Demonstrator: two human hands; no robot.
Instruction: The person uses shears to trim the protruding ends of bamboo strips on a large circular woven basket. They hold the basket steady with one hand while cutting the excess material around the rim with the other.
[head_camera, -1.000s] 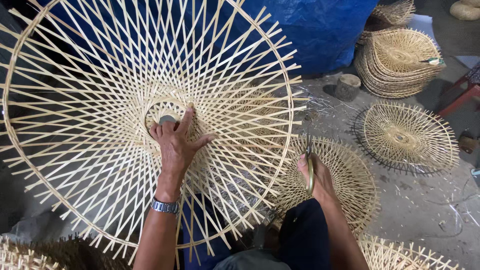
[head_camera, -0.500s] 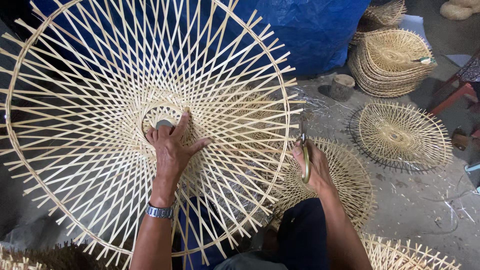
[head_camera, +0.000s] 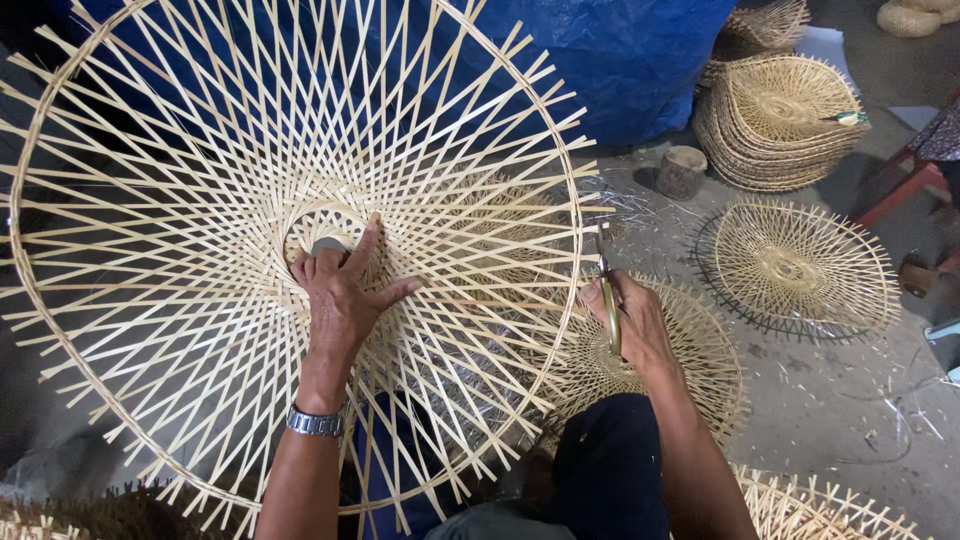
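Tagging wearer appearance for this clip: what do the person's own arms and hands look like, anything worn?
Both forearms are bare, with no sleeves in view. The left hand has no glove; a silver metal-link wristwatch sits on that wrist. The right hand is also ungloved, with nothing on its wrist. No rings are clear enough to tell.

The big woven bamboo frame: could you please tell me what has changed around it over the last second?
Very little. The right hand, holding the scissors, has edged up towards the rim of the bamboo frame. The left hand stays pressed at the frame's central ring; the stacked baskets lie unmoved.
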